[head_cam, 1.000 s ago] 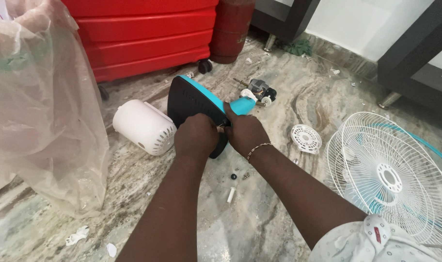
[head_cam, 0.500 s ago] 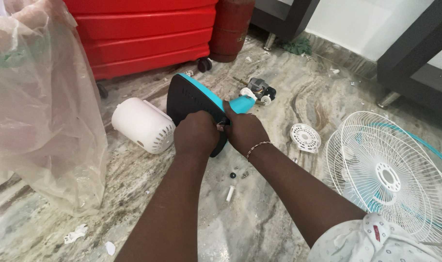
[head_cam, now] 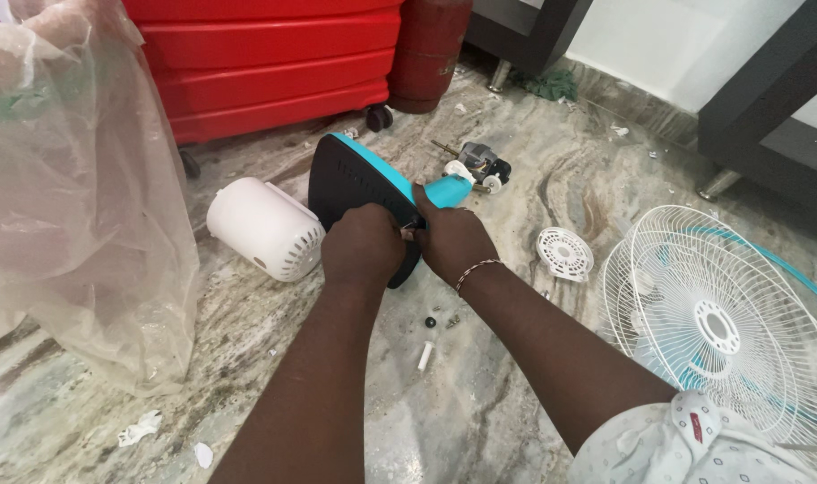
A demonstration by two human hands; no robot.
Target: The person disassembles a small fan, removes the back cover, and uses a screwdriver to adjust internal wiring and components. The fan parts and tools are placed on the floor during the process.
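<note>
- Near, small loose parts lie on the marble floor [head_cam: 480, 421]: a white peg [head_cam: 425, 356], a dark screw [head_cam: 431, 322].
- The left hand [head_cam: 364, 245] is clenched on the near edge of the fan base [head_cam: 359, 184]; the right hand [head_cam: 451, 240] grips the same edge just beside it. Something small and metallic shows between the hands; what it is I cannot tell.
- The base stands tilted on edge at mid-floor, black underside toward the person, teal top away. It looks like stiff moulded plastic, probably light, smooth on top; the rim is the sure hold, and both hands are there.
- Just left of it lies a white motor cover [head_cam: 265, 229]; at right, the white grille [head_cam: 718, 327] and a small white disc [head_cam: 563, 253].
- Far, a motor [head_cam: 478, 163] and a red case [head_cam: 265, 63].
</note>
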